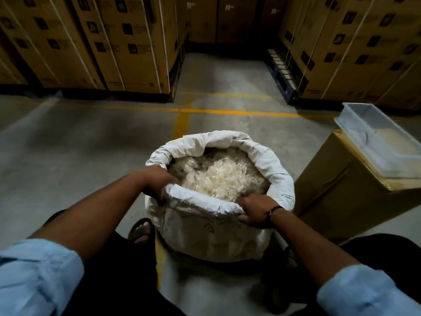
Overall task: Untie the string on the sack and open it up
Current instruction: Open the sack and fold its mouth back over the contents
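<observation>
- Left hand [157,184] and right hand [256,210] each grip the rolled rim of the sack [218,245], which stands open between them.
- Pale shreds [218,176] fill it.
- Print [208,227] below the hands shows a triangle mark; its words are too faint to read.
- Labels on stacked boxes [127,42] beyond are unreadable.

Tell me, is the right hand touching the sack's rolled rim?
Touching. The head view shows the right hand gripping the rolled rim of the sack, fingers curled over its edge.
</observation>
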Tool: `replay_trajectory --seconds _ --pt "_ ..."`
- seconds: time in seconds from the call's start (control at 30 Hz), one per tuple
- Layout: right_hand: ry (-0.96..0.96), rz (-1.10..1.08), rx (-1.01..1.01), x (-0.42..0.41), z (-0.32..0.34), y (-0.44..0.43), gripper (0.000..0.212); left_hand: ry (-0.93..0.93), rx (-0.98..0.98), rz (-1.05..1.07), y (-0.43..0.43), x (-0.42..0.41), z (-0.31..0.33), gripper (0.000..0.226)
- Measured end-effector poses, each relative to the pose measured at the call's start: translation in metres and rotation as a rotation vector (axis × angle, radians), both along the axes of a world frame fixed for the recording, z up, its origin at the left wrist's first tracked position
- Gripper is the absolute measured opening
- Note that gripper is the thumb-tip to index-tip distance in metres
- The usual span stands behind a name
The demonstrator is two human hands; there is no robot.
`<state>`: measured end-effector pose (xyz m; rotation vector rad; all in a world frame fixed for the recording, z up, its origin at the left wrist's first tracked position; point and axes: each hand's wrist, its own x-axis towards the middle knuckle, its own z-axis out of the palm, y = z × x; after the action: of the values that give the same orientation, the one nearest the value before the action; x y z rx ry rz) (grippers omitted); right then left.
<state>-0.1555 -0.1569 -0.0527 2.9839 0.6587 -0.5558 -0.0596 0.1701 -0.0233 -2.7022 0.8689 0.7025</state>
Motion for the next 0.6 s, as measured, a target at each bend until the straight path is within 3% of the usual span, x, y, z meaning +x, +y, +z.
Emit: replay_trajectory --seconds 0.1,0.27,0.37,0.47,0.53,0.6 --pt "0.154 -0.038 0.068 0.002 -0.002 -0.007 0.043 0.056 -0.116 0.239 0.013 0.006 0.0 0.057" --pt "0.288 0.023 0.071 0.0 -0.005 -0.006 0.049 0.255 -0.077 0.217 0.006 0.006 0.0 0.059" --pt "0.373 -0.031 0.209 0.017 0.002 -0.01 0.069 0.307 -0.343 0.329 0.006 0.015 0.01 0.07" --pt "0.075 -0.294 0.484 0.045 -0.013 -0.03 0.076 -0.055 -0.495 0.393 0.0 0.03 0.004 0.075" --pt "-0.229 -0.426 0.355 0.064 -0.025 -0.045 0.081 -0.341 -0.438 0.43 -0.007 0.042 -0.009 0.07" --pt "-0.362 -0.515 0.21 0.08 -0.039 -0.057 0.077 -0.471 -0.445 0.495 -0.015 0.051 -0.025 0.076"
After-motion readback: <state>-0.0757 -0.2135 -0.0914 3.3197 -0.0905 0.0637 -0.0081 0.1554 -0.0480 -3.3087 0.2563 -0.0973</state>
